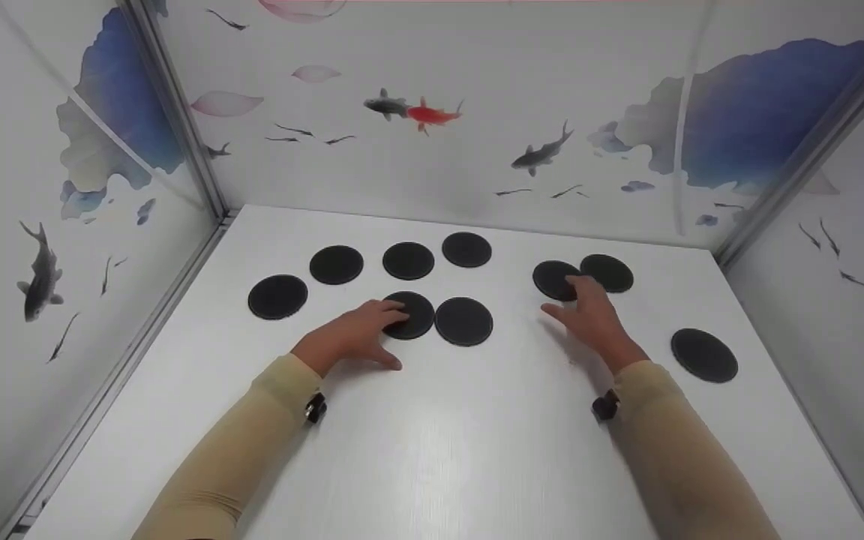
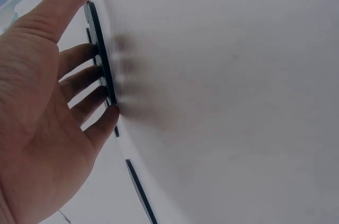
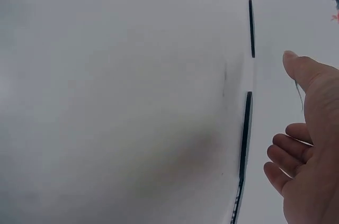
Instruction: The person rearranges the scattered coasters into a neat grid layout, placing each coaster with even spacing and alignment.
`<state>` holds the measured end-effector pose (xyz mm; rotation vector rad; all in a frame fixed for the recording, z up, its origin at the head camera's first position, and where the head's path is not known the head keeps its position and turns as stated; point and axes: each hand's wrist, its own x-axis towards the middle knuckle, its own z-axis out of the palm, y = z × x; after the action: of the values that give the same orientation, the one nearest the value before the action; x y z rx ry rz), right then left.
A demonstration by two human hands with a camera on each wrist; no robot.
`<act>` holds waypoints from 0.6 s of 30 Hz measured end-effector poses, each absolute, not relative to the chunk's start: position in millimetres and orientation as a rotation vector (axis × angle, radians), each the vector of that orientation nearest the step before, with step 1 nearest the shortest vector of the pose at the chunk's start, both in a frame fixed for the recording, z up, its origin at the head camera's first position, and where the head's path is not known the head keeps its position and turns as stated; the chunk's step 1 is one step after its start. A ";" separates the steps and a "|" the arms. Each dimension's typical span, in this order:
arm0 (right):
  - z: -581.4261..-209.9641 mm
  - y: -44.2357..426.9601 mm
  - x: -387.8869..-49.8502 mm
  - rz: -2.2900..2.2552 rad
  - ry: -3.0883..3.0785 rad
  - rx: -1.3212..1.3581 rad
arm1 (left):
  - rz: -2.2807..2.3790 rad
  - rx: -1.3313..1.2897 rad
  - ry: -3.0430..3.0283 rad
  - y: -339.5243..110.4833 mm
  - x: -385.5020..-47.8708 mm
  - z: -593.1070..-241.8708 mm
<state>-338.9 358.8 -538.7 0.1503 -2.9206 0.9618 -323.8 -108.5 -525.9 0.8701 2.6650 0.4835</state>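
Observation:
Several flat round black discs, coaster-like, lie on the white table. My left hand [image 1: 351, 331] rests its fingertips on one front disc [image 1: 418, 321], thumb stretched out beside it. In the left wrist view those fingertips touch the disc's [image 2: 104, 57] upper face. Right against it lies a second front disc [image 1: 464, 322]. My right hand [image 1: 589, 313] hovers at the near edge of a disc [image 1: 550, 280] on the right, its fingers loosely bent and holding nothing. The right wrist view shows a gap between those fingers and the disc edge [image 3: 245, 139].
Three discs stand in a back row, including the middle one [image 1: 408, 261]; another [image 1: 277, 297] lies at far left. On the right, one disc [image 1: 610, 274] adjoins its neighbour and one [image 1: 704, 355] lies apart. Fish-patterned walls [image 1: 432, 172] enclose the table [image 1: 432, 450].

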 end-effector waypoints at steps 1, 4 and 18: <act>-539.5 360.5 -344.3 0.949 -2.920 0.142 | 0.479 0.873 2.667 -108.6 -323.9 -525.5; -543.0 366.9 -359.6 0.929 -2.919 0.117 | 0.477 0.874 2.673 -108.9 -324.2 -525.2; -552.5 375.6 -395.0 0.985 -3.054 -0.023 | 0.498 0.858 2.668 -109.1 -322.1 -524.0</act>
<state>-395.0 375.6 -552.5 -0.0234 -3.0536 0.9853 -322.1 -109.1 -524.0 0.8580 2.6677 0.4976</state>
